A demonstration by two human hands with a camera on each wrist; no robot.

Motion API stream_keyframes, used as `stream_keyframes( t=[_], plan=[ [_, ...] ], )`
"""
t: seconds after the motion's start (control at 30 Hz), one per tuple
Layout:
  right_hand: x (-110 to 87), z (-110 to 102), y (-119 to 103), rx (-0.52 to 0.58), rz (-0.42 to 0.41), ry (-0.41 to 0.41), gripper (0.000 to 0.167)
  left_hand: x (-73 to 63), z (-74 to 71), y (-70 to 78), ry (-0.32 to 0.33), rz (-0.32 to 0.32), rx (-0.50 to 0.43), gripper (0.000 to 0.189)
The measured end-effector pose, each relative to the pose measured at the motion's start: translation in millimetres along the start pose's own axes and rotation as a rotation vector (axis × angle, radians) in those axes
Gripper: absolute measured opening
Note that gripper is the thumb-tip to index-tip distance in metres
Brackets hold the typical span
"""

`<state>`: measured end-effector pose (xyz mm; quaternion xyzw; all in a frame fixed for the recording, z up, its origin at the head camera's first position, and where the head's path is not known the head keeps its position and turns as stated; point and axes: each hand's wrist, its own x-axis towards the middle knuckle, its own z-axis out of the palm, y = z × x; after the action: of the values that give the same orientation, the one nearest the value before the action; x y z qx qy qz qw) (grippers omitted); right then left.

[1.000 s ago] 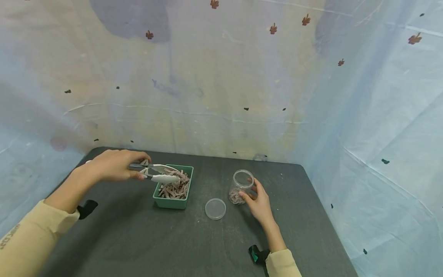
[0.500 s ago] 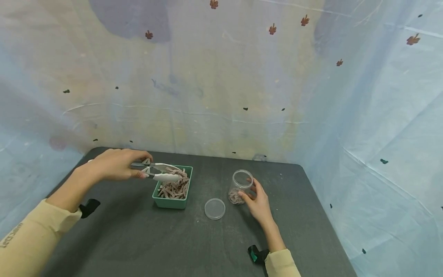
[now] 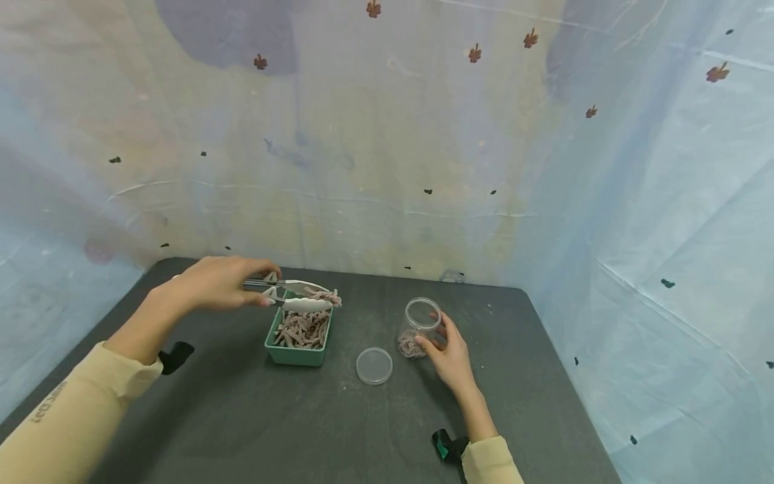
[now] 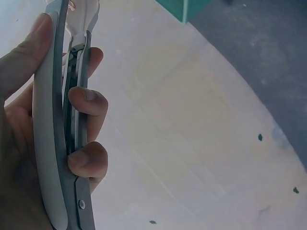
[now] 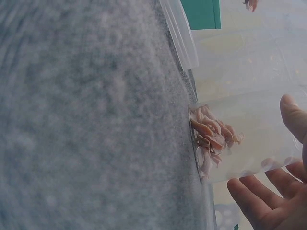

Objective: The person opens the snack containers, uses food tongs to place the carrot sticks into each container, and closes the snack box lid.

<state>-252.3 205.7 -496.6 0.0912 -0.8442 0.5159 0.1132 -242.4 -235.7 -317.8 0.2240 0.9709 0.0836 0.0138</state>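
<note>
My left hand grips a pair of tongs, its fingers curled round the handles, as the left wrist view shows. Greyish-brown strips that look like shredded meat stick out between the tong tips, above the far end of a green rectangular container. More such strips fill that container. On the right, my right hand holds a clear jar by its side, thumb and fingers around it. The jar stands upright and uncovered on the table, with a small heap of strips at its bottom.
A round clear lid lies flat between the green container and the jar. The dark table has a few tiny crumbs on it. Behind and to the right hang pale patterned sheets.
The left hand has lifted the tongs and moved them right and slightly away, raising some strips out of the container's heap. The right hand and the jar have stayed in place.
</note>
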Motion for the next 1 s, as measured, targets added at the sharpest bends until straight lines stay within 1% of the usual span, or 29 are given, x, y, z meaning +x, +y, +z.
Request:
stream_keyframes(
  t=[0.23,0.5,0.73,1.0],
  plan=[
    [0.2,-0.3,-0.4,-0.005,-0.002,0.005,0.076,13.2,3.3,12.1,0.013,0.035,-0.014,0.050],
    [0.5,-1.4,0.4,-0.005,-0.010,0.007,0.075,28.9,2.9,31.3,0.012,0.062,-0.038,0.052],
    [0.2,0.9,0.0,-0.005,0.013,0.009,0.076,43.2,2.2,47.4,0.008,0.108,-0.047,0.053],
    [1.9,0.8,-1.8,-0.011,0.021,0.015,0.076,60.3,1.0,65.4,0.002,0.142,-0.058,0.052]
  ],
)
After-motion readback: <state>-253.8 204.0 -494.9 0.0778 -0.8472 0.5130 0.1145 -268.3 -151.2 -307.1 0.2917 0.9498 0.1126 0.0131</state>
